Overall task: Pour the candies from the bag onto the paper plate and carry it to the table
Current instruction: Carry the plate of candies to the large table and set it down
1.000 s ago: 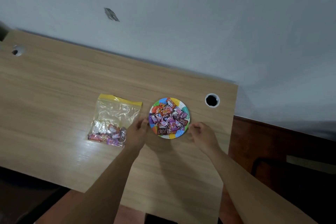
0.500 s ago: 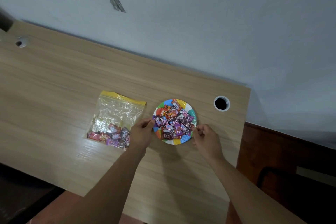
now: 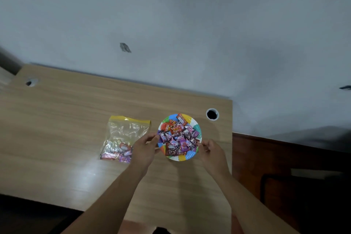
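Now: both hands on the paper plate [image 3: 197,126], one per side.

Left hand [image 3: 144,149] pinches the left rim, right hand [image 3: 212,151] pinches the right rim. Plate sits on the wooden surface [image 3: 57,119], piled with candies [image 3: 177,137]. Bag [image 3: 124,138] lies just left, a few candies inside, near a cable hole [image 3: 212,114].

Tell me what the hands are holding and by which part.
The paper plate of candies, by its rim: left hand at the left edge, right hand at the right edge. Whether it is lifted cannot be told.
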